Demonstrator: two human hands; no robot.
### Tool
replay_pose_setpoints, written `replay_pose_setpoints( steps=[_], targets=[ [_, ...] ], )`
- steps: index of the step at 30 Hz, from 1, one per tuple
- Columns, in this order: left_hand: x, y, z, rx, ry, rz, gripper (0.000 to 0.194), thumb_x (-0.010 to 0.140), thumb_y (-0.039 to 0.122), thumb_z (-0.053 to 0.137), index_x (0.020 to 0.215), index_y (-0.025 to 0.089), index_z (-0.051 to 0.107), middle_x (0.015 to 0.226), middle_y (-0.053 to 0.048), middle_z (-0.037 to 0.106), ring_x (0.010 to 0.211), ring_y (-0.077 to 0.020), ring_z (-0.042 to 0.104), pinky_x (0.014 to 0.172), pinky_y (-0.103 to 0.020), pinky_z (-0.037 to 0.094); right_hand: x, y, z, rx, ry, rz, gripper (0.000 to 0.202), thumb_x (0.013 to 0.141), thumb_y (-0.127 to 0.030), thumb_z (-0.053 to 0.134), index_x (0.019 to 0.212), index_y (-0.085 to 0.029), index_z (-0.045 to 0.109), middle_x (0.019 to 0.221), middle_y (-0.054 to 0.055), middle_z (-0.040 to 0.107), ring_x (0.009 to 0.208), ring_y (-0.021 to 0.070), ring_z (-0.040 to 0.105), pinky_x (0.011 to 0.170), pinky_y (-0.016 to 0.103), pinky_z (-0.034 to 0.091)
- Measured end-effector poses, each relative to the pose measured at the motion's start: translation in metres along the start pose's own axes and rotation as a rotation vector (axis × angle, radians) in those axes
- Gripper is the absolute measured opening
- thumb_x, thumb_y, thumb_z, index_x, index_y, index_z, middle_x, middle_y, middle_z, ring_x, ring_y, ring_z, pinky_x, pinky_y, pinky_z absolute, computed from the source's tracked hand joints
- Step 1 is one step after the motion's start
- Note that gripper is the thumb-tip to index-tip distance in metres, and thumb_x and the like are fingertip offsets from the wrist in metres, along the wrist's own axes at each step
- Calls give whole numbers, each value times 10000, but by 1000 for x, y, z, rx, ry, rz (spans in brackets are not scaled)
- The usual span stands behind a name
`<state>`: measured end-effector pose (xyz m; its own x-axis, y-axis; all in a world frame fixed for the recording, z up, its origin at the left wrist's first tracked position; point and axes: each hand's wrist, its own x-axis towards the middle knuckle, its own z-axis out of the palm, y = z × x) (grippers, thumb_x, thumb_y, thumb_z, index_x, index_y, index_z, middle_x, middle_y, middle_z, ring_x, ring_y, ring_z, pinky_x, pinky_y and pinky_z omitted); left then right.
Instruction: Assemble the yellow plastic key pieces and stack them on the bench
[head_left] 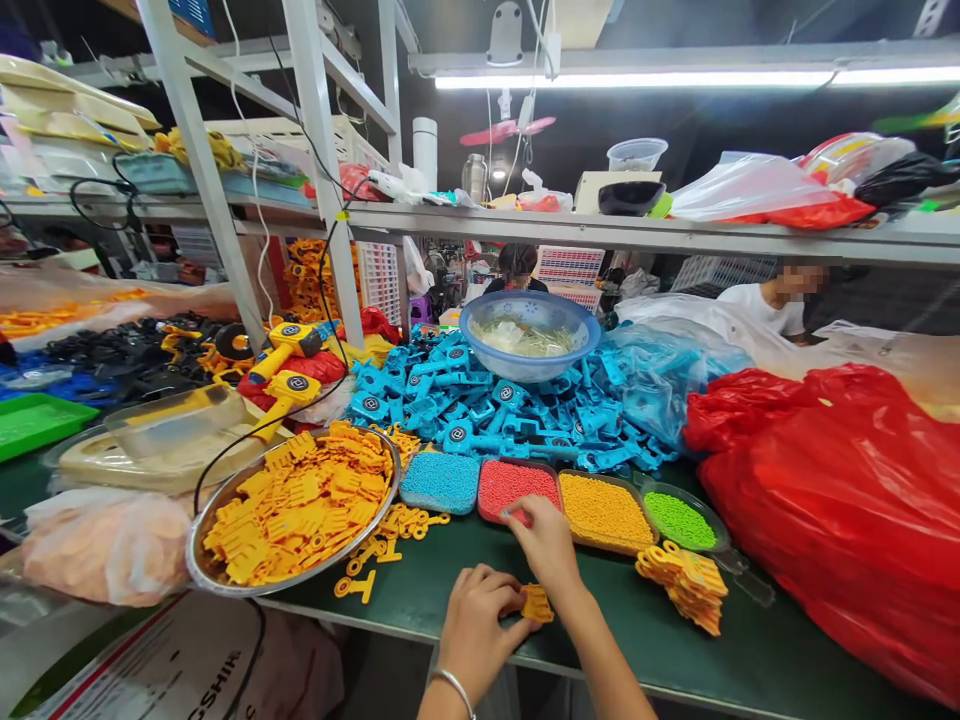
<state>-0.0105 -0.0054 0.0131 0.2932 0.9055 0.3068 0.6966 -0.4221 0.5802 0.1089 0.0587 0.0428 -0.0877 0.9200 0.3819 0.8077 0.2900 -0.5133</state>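
Head view: the left hand [476, 625], fingers curled, pinches a small orange plastic piece [537, 603] against the green table [637, 640] near its front edge, which steadies the piece close to the body. The right hand [546, 540] crosses above it and reaches forward, fingertips lowered into the red beads [517, 487] in their shallow tray; whether they pinch a bead cannot be told. Trays of blue beads [440, 481], orange beads [604, 510] and green beads [680, 520] lie side by side with the red one in a row just beyond the hands, so that each colour is within equal reach. A stack of orange pieces [686, 585] rests to the right of the hands, and a metal bowl [296, 508] heaped with similar orange pieces sits to the left, with a few loose ones spilled beside it. Behind the trays lies a pile of blue plastic parts [480, 405] carrying a blue basin [529, 335]; a red bag [840, 500] fills the right side. Another person in a white shirt [757, 305] sits beyond.
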Motion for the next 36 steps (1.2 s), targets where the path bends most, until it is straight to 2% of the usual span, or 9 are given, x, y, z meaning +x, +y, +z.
replay_pose_setpoints(
  steps=[2, 5, 9, 16, 20, 26, 30, 36],
  targets=[
    [0, 0, 1, -4, 13, 4, 155, 613, 255, 774, 687, 214, 645, 833, 47, 684, 780, -160, 546, 707, -316, 363, -30, 16, -3, 103, 60, 59, 215, 814, -322, 495, 697, -194, 623, 701, 32, 626, 671, 170, 553, 622, 258, 406],
    [0, 0, 2, -11, 29, 12, 157, 612, 249, 775, 698, 219, 647, 843, 50, 683, 796, -154, 550, 721, -311, 372, -65, 34, -2, 188, 73, 134, 240, 790, -384, 520, 662, -216, 635, 626, 9, 601, 587, 160, 528, 554, 246, 386],
    [0, 0, 3, 5, 28, 25, 135, 634, 267, 759, 681, 218, 642, 834, 41, 680, 786, -155, 553, 711, -309, 384, -85, 39, 4, 232, 44, 161, 252, 794, -390, 518, 662, -227, 658, 609, 9, 595, 581, 162, 529, 542, 241, 381],
    [1, -2, 2, 51, -10, 50, 112, 680, 287, 722, 731, 226, 644, 866, 22, 675, 816, -169, 559, 728, -317, 403, -84, 37, 5, 254, -60, 92, 294, 851, -381, 452, 801, -247, 709, 653, 28, 625, 667, 175, 564, 612, 245, 408],
    [1, -2, 2, 57, -28, 52, 112, 699, 297, 704, 754, 225, 640, 886, 12, 665, 834, -173, 555, 739, -320, 408, -84, 37, 3, 284, -38, 102, 336, 848, -446, 443, 808, -253, 716, 648, 33, 631, 656, 173, 569, 611, 247, 415],
    [1, -1, 1, 56, -20, 65, 128, 704, 321, 695, 760, 220, 639, 884, -2, 664, 829, -178, 553, 734, -325, 412, -81, 36, 2, 459, 33, 191, 442, 798, -574, 446, 791, -231, 726, 683, 54, 663, 640, 182, 593, 579, 249, 442],
    [1, 0, 0, 51, -29, 58, 100, 719, 305, 684, 758, 224, 641, 886, 9, 664, 831, -173, 551, 733, -320, 405, -83, 34, 3, 338, -10, 156, 431, 827, -557, 410, 786, -260, 721, 667, 40, 651, 658, 188, 583, 607, 264, 416],
    [1, 0, 1, 35, 9, 73, 80, 714, 292, 690, 752, 237, 646, 882, 28, 666, 819, -161, 543, 733, -306, 388, -89, 32, 3, 127, -69, 42, 299, 892, -383, 399, 939, -309, 685, 707, 16, 645, 680, 168, 561, 637, 264, 355]
  ],
)
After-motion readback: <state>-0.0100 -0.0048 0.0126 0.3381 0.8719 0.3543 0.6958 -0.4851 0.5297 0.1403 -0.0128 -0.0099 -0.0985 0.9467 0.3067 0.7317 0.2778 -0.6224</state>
